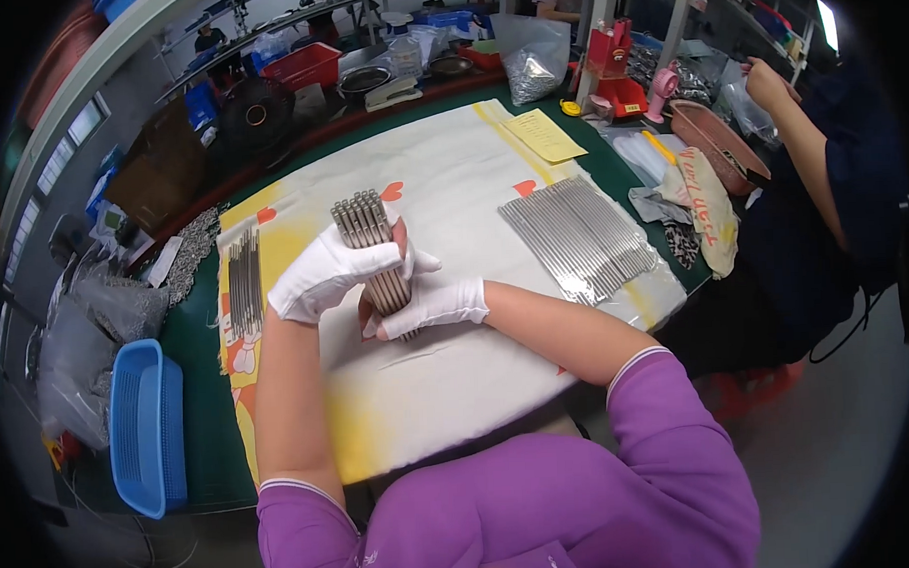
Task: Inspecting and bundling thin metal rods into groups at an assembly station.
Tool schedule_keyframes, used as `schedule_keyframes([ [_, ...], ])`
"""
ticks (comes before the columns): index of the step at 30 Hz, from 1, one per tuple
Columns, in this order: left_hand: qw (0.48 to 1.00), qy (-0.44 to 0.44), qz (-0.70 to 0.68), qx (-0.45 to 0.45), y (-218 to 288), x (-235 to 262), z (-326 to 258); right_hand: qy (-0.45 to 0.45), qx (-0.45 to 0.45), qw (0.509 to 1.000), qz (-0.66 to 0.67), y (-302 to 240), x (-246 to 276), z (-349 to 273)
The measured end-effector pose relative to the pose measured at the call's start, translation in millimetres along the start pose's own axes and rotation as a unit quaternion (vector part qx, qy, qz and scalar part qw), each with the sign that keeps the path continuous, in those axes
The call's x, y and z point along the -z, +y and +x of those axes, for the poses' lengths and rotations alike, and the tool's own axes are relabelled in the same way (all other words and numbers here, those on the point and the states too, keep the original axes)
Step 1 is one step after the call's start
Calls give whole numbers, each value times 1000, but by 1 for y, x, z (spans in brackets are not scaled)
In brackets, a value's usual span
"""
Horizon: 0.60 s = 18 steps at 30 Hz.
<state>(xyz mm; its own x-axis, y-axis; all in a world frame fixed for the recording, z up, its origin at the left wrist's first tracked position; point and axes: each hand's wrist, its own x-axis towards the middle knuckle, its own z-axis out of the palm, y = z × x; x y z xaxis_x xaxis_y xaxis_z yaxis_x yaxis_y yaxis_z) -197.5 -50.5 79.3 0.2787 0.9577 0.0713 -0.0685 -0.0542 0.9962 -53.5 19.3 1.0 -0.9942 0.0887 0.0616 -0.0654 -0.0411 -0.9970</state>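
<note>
A bundle of thin metal rods (364, 222) stands tilted between my two gloved hands, above the cloth. My left hand (339, 268), in a white glove with bare fingertips, is closed round the bundle's upper part. Lower down, my right hand (425, 307), gloved the same way, grips the bundle near its bottom end. To the right, a wide row of similar rods (578, 240) lies side by side on clear plastic. A smaller group of rods (244, 286) lies at the cloth's left edge.
A pale cloth (452, 204) with yellow and red prints covers the green table (204, 433). At left are a blue basket (147, 430) and bags of small metal parts. Behind are a yellow paper (544, 136) and a filled plastic bag (535, 66). Another person's arm (805, 142) reaches in at right.
</note>
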Motion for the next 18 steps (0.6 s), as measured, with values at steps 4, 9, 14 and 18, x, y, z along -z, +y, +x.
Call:
schedule_keyframes([
  [4,1000,-21,15,-13,-2,-11,-3,35,51,997,-56,4,-12,-1],
  [9,970,-136,195,-54,31,-35,-4,134,207,930,-272,42,24,10],
  [14,906,-235,342,-83,53,-53,-18,150,212,837,-482,-14,21,-8],
  [18,875,-247,413,-52,56,-59,-36,151,231,816,-509,-23,27,-16],
])
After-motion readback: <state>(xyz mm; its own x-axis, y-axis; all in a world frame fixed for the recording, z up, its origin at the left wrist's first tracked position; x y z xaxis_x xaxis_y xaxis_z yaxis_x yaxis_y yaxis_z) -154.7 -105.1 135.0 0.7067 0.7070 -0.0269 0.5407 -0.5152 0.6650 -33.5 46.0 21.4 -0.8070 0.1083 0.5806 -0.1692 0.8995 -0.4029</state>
